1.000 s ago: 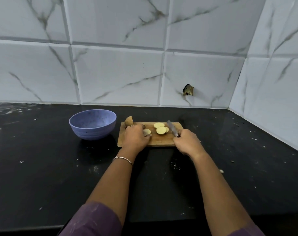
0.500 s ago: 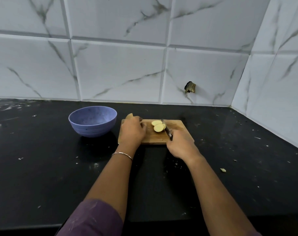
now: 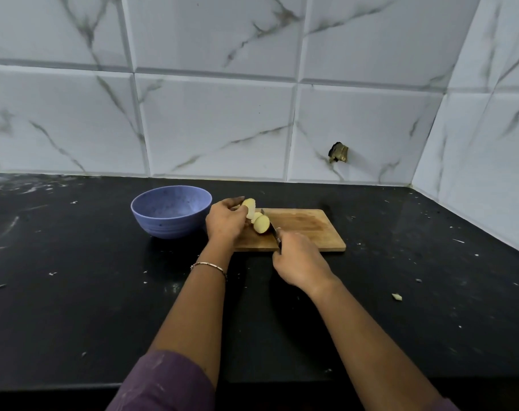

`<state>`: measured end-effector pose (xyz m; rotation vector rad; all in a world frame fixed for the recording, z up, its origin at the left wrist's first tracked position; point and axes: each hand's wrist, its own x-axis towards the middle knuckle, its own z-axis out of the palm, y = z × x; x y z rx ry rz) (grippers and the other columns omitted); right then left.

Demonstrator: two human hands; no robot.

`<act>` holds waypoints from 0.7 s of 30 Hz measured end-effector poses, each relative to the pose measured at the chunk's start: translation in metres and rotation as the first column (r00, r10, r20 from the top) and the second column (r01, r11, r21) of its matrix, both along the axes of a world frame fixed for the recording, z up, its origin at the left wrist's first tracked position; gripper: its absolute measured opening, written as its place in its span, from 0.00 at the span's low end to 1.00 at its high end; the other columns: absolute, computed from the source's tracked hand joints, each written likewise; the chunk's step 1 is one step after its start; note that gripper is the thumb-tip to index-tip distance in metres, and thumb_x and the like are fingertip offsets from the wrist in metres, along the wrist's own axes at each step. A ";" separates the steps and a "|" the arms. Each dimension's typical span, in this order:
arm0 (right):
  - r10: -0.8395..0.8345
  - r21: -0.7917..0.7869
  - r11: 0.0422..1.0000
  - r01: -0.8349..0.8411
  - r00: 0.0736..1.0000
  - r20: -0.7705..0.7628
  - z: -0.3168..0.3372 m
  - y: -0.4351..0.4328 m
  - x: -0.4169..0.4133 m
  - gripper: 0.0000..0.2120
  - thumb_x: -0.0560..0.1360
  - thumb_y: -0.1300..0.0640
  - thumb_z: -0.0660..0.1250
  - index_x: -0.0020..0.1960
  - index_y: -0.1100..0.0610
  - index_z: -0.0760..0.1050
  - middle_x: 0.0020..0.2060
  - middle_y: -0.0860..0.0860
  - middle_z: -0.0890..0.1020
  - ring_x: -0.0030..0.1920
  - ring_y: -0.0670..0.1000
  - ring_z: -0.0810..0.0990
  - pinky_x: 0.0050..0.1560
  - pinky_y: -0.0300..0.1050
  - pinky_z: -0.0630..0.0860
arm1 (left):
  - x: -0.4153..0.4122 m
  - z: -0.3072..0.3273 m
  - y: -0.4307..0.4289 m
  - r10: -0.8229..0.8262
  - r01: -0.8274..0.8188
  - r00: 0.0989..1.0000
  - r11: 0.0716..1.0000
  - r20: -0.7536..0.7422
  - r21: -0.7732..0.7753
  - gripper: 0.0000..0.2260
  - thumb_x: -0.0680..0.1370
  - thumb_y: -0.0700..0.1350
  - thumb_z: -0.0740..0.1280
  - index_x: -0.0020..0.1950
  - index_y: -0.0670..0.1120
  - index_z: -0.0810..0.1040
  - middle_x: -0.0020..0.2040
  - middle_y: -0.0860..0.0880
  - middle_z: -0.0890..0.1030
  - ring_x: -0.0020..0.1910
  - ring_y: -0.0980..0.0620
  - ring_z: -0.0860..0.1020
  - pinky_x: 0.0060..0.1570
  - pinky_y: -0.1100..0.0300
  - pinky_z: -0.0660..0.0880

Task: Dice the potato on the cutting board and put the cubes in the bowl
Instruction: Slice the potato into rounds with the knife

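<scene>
Potato: pale slices leaning in a short row at the left end of the cutting board, near the bowl.
Long axis: the row runs away from the person, tilting slightly left; the cut faces look toward the near right.
Left hand: fingers curled on the far slices, steadying them.
Right hand: fingers wrapped round the handle of the knife; blade against the nearest slice.
Risk: leaning slices may slide or topple off the board's left edge under blade pressure; the steadying fingertips sit close to the blade.
Progress: sliced only, by judgement; no cubes visible.
</scene>
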<state>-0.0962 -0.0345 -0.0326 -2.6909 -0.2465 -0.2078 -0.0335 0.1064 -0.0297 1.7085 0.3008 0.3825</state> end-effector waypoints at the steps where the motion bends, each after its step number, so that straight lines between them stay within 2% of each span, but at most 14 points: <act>1: 0.007 -0.003 1.000 -0.007 1.000 0.004 0.000 0.001 0.000 0.24 0.80 0.59 0.64 0.75 0.55 0.66 0.62 0.53 0.77 0.59 0.53 0.77 0.57 0.46 0.77 | 0.000 0.000 -0.001 -0.012 0.012 1.000 0.999 0.003 -0.029 0.14 0.75 0.40 0.65 0.57 0.51 0.83 0.48 0.48 0.85 0.40 0.50 0.83 0.55 0.52 0.80; 5: 0.015 0.007 1.000 -0.015 1.000 0.003 0.002 -0.003 0.001 0.25 0.80 0.59 0.64 0.76 0.54 0.66 0.61 0.53 0.78 0.59 0.52 0.77 0.59 0.47 0.77 | 0.001 0.001 -0.007 -0.071 0.071 0.997 0.991 0.008 -0.114 0.14 0.76 0.36 0.63 0.56 0.48 0.83 0.47 0.50 0.83 0.36 0.49 0.82 0.54 0.52 0.80; 7: -0.008 0.020 1.000 0.008 1.000 0.017 0.003 -0.009 0.002 0.24 0.80 0.59 0.63 0.76 0.54 0.67 0.58 0.52 0.79 0.57 0.53 0.78 0.57 0.48 0.78 | 0.001 0.000 -0.011 -0.112 0.112 0.994 0.988 0.006 -0.110 0.14 0.76 0.35 0.63 0.54 0.48 0.83 0.45 0.53 0.82 0.37 0.48 0.82 0.55 0.51 0.80; 10: -0.060 0.045 0.997 0.059 0.998 0.027 0.006 -0.020 0.002 0.22 0.79 0.59 0.62 0.73 0.54 0.70 0.55 0.52 0.80 0.55 0.53 0.79 0.54 0.48 0.78 | -0.001 -0.002 -0.020 -0.170 0.170 0.985 0.981 0.009 -0.093 0.14 0.76 0.35 0.63 0.55 0.47 0.83 0.48 0.52 0.80 0.37 0.48 0.83 0.55 0.50 0.80; 13: -0.106 0.067 0.992 0.105 0.994 0.016 0.008 -0.033 0.002 0.17 0.79 0.61 0.62 0.67 0.56 0.75 0.52 0.52 0.81 0.52 0.54 0.79 0.50 0.48 0.78 | -0.005 -0.002 -0.029 -0.233 0.233 0.973 0.970 0.005 -0.070 0.13 0.77 0.35 0.65 0.59 0.43 0.82 0.44 0.52 0.80 0.37 0.50 0.81 0.49 0.57 0.81; 15: -0.136 0.078 0.988 0.135 0.991 0.008 0.009 -0.040 0.002 0.17 0.79 0.62 0.62 0.67 0.55 0.75 0.53 0.53 0.81 0.53 0.54 0.79 0.50 0.47 0.77 | -0.006 -0.003 -0.035 -0.275 0.274 0.962 0.959 0.002 -0.068 0.14 0.77 0.35 0.66 0.60 0.44 0.82 0.47 0.48 0.83 0.35 0.52 0.81 0.45 0.62 0.80; 17: -0.148 0.096 0.984 0.148 0.989 -0.009 0.011 -0.044 0.001 0.18 0.79 0.62 0.61 0.68 0.54 0.75 0.53 0.52 0.81 0.53 0.55 0.80 0.50 0.47 0.78 | -0.006 -0.004 -0.041 -0.297 0.296 0.955 0.953 -0.004 -0.070 0.15 0.76 0.35 0.65 0.61 0.45 0.82 0.48 0.46 0.85 0.37 0.51 0.82 0.50 0.58 0.81; 19: -0.153 0.171 0.973 0.157 0.987 -0.040 0.011 -0.045 0.001 0.17 0.77 0.63 0.61 0.64 0.54 0.77 0.46 0.50 0.80 0.48 0.55 0.82 0.49 0.51 0.81 | -0.007 -0.004 -0.046 -0.316 0.315 0.949 0.949 -0.019 -0.021 0.16 0.76 0.36 0.65 0.62 0.47 0.82 0.45 0.47 0.85 0.40 0.51 0.83 0.54 0.55 0.81; 21: -0.171 0.245 0.953 0.180 0.984 -0.059 0.012 -0.046 0.001 0.15 0.77 0.63 0.61 0.60 0.55 0.78 0.41 0.49 0.79 0.41 0.56 0.83 0.48 0.55 0.82 | -0.010 -0.003 -0.053 -0.361 0.363 0.932 0.928 -0.033 0.086 0.16 0.77 0.37 0.64 0.63 0.49 0.80 0.45 0.46 0.84 0.40 0.52 0.82 0.53 0.55 0.81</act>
